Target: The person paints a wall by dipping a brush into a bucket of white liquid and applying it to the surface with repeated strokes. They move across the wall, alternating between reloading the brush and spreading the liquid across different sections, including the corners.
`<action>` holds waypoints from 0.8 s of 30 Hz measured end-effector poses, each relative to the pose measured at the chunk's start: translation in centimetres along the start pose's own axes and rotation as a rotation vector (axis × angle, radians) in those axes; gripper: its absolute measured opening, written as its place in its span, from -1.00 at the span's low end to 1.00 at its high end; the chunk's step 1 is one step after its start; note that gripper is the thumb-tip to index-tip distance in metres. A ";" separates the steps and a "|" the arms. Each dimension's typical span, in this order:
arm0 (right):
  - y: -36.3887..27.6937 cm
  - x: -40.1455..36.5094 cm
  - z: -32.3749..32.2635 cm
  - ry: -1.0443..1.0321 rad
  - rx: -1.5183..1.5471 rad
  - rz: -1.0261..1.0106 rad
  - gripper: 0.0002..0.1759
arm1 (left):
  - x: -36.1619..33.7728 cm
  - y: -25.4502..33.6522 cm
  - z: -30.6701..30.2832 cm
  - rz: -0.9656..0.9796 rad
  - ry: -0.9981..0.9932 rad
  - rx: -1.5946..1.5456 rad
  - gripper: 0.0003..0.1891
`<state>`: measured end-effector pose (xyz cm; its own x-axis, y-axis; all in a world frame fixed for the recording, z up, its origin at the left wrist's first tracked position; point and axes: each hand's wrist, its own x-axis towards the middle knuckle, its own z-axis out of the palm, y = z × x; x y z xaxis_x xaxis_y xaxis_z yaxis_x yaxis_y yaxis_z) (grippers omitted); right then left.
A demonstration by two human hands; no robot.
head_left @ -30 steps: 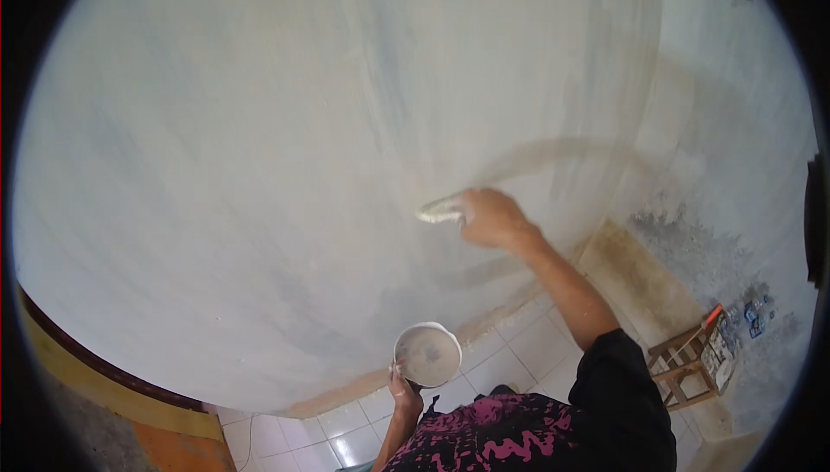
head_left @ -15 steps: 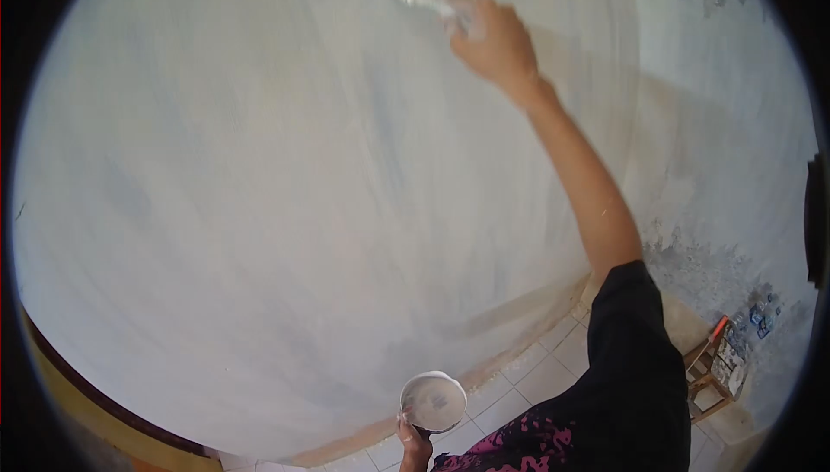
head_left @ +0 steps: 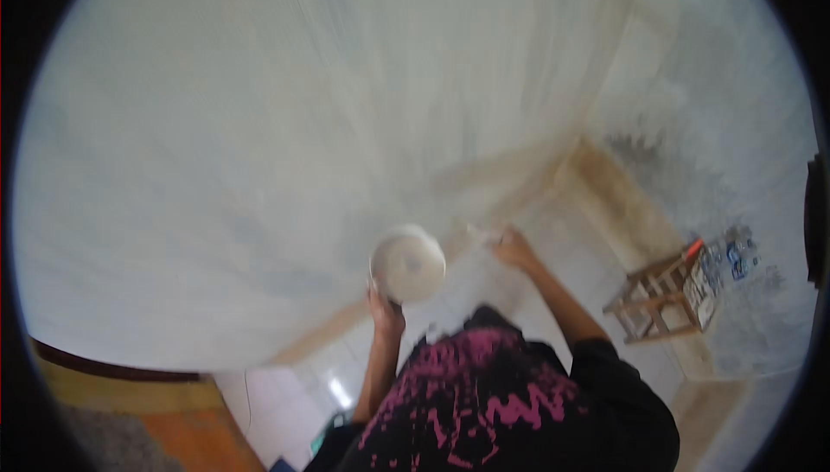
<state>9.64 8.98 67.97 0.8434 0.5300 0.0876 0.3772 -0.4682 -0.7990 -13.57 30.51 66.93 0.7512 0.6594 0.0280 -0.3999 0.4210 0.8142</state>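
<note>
My left hand grips a round white bowl by its lower left side. Inside the bowl is a pale liquid with a greyish patch near the middle. To the right of the bowl, my right hand is closed round the handle of a brush, whose pale head points left toward the bowl without touching it. The brush is blurred. Behind both hands rises a large wall streaked with whitish and grey strokes.
A wooden stool stands at the right by the side wall, with plastic bottles and an orange item near it. Pale floor tiles run along the wall's foot. An orange and yellow surface lies lower left.
My right hand has come down from high on the wall with the brush, to beside the bowl. The view has tilted downward, and the bowl and my left hand appear higher in it.
</note>
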 end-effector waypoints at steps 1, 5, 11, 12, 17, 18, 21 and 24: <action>-2.1 -0.3 -2.6 -0.111 -0.048 0.066 -0.59 | -0.2 -1.5 -1.1 -0.032 0.084 -0.009 -0.41; -9.2 1.4 -7.7 -0.210 0.068 -0.134 -0.65 | 1.4 -0.4 1.6 -0.082 0.116 0.155 -0.44; -16.8 3.9 -8.4 -0.543 -0.328 -0.301 -0.66 | 2.3 -2.9 0.5 -0.149 0.101 0.218 -0.45; -16.8 4.2 -7.6 -0.596 -0.442 -0.339 -0.72 | 2.2 -3.4 0.7 -0.131 0.071 0.275 -0.44; -18.5 4.7 -3.4 -0.744 -0.880 -0.437 -0.87 | 1.5 -2.7 3.2 -0.158 0.048 0.241 -0.48; -18.0 4.9 -2.9 -0.720 -0.904 -0.533 -0.89 | 1.8 -2.4 3.7 -0.167 0.058 0.180 -0.51; -17.1 5.9 -3.4 -0.701 -0.914 -0.656 -0.91 | 2.2 -2.1 5.0 -0.413 0.134 -0.091 -0.55; -16.8 6.6 -5.0 -0.723 -0.893 -0.691 -0.90 | 2.3 -3.0 6.0 -0.372 0.132 0.039 -0.48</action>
<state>10.76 16.83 84.97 0.0945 0.9660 -0.2406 0.9937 -0.1060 -0.0354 -7.51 27.03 67.99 0.7663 0.5418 -0.3455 -0.0910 0.6237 0.7763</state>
